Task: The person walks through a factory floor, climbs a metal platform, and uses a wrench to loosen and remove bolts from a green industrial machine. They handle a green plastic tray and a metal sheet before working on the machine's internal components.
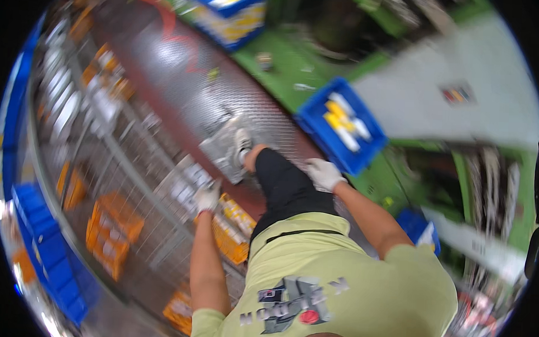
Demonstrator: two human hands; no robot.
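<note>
My left hand [207,196], in a white glove, is over the rail beside the walkway. Close to it are white papers [190,183] and an orange crate [230,229] with yellow and white pieces. Blur hides whether its fingers hold anything. My right hand [323,174], also gloved, hangs by my right thigh with its fingers loosely bent and nothing visible in them. Just beyond it stands a blue plastic crate [377,143] containing several yellow and white pieces [346,123]. Whether the hand touches the crate is unclear.
A textured metal walkway [201,90] runs ahead, with a grey plate [221,144] beneath my shoe. Green machinery [272,75] lines the right side. Left are a metal railing [131,172], orange crates [111,230] and blue bins [48,254]. Another filled blue crate [252,34] stands farther ahead.
</note>
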